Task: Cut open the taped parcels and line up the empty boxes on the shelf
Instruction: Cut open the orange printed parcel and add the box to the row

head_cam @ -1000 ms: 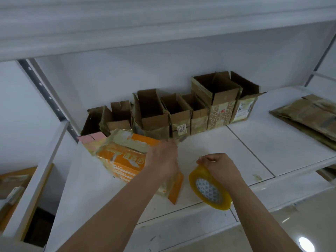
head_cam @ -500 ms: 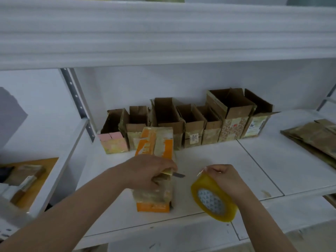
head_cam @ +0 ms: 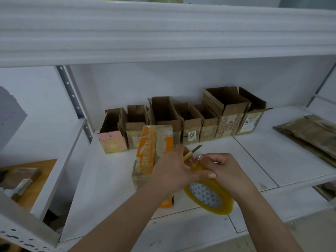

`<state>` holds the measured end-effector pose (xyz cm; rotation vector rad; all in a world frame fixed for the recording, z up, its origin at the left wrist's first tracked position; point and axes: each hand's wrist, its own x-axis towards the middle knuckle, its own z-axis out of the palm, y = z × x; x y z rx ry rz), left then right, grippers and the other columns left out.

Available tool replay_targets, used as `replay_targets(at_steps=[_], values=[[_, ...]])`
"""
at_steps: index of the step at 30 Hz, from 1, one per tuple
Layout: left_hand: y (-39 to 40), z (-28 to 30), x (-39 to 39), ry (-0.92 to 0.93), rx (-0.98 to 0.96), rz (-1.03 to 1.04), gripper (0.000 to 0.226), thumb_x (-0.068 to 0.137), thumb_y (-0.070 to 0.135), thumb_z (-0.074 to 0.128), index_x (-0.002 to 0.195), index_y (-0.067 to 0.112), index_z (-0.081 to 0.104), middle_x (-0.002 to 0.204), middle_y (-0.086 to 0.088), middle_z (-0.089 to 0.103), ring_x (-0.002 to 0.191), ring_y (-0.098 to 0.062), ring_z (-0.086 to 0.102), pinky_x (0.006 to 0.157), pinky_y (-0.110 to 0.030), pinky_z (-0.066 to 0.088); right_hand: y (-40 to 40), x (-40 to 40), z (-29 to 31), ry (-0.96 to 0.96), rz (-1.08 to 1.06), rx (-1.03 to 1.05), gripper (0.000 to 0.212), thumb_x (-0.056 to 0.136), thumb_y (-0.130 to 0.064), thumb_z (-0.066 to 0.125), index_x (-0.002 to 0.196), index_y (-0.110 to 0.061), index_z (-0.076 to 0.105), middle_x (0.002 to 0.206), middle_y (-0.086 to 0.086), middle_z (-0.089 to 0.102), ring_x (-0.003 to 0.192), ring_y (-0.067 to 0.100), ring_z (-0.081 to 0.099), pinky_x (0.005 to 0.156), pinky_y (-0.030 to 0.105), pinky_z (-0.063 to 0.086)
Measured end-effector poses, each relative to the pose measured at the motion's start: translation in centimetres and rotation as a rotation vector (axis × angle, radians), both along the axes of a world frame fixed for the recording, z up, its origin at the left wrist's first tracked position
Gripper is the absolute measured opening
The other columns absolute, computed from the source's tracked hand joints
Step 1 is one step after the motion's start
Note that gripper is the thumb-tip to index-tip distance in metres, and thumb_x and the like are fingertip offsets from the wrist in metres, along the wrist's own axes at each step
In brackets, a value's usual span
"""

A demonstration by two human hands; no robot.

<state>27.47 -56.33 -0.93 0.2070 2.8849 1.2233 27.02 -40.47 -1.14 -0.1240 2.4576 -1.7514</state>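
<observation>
Since the earlier frame, left hand (head_cam: 172,171), gripping a yellow-handled knife (head_cam: 192,152), has moved off the orange parcel (head_cam: 151,157) to the tape roll (head_cam: 209,195) gripped by the right hand (head_cam: 227,171), near the shelf's (head_cam: 263,160) front edge.

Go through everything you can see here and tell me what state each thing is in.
Orange parcel: lying flat, taped shut.
Boxes: opened, upright in a row.
Knife: blade out, in left hand.
Tape roll: gripped by right hand.
Flattened cardboard: stacked at right.
</observation>
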Motion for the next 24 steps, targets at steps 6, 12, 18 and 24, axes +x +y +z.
replay_targets(at_steps=[6, 12, 18, 24], values=[[-1.0, -0.1, -0.5, 0.113, 0.148, 0.019, 0.023, 0.082, 0.043, 0.074, 0.074, 0.022, 0.069, 0.066, 0.012, 0.070, 0.067, -0.001, 0.064, 0.065, -0.022, 0.052, 0.0, 1.0, 0.5, -0.032, -0.009, 0.044, 0.028, 0.094, -0.041, 0.059, 0.078, -0.027, 0.077, 0.072, -0.005, 0.074, 0.066, 0.005, 0.069, 0.062, 0.017, 0.054], [-2.1, 0.2, -0.9, 0.175, 0.155, 0.096, 0.019, 0.089, 0.033, 0.068, 0.072, 0.025, 0.063, 0.064, 0.011, 0.068, 0.065, -0.002, 0.064, 0.065, -0.026, 0.053, 1.4, 1.0, 1.3, -0.215, 0.139, 0.015, 0.059, 0.073, -0.047, 0.072, 0.126, -0.035, 0.053, 0.108, 0.003, 0.068, 0.091, 0.015, 0.068, 0.071, 0.020, 0.054], [-4.1, 0.8, -0.1, 0.163, 0.186, 0.183, 0.026, 0.092, 0.031, 0.064, 0.069, 0.021, 0.060, 0.057, 0.019, 0.063, 0.061, 0.006, 0.059, 0.055, -0.006, 0.040, 3.5, 0.1, 1.8, -0.105, 0.201, -0.163, 0.095, 0.040, -0.075, 0.082, 0.123, -0.033, 0.062, 0.109, 0.005, 0.071, 0.096, 0.025, 0.071, 0.079, 0.034, 0.058], [-5.9, 1.3, 1.0, 0.226, 0.279, 0.319, 0.029, 0.092, 0.030, 0.065, 0.065, 0.018, 0.063, 0.064, 0.005, 0.067, 0.063, -0.011, 0.060, 0.058, -0.019, 0.047, 3.9, -0.5, 2.2, -0.112, 0.396, -0.220, 0.080, 0.054, -0.051, 0.084, 0.125, -0.023, 0.059, 0.094, 0.011, 0.072, 0.086, 0.028, 0.071, 0.070, 0.031, 0.057]])
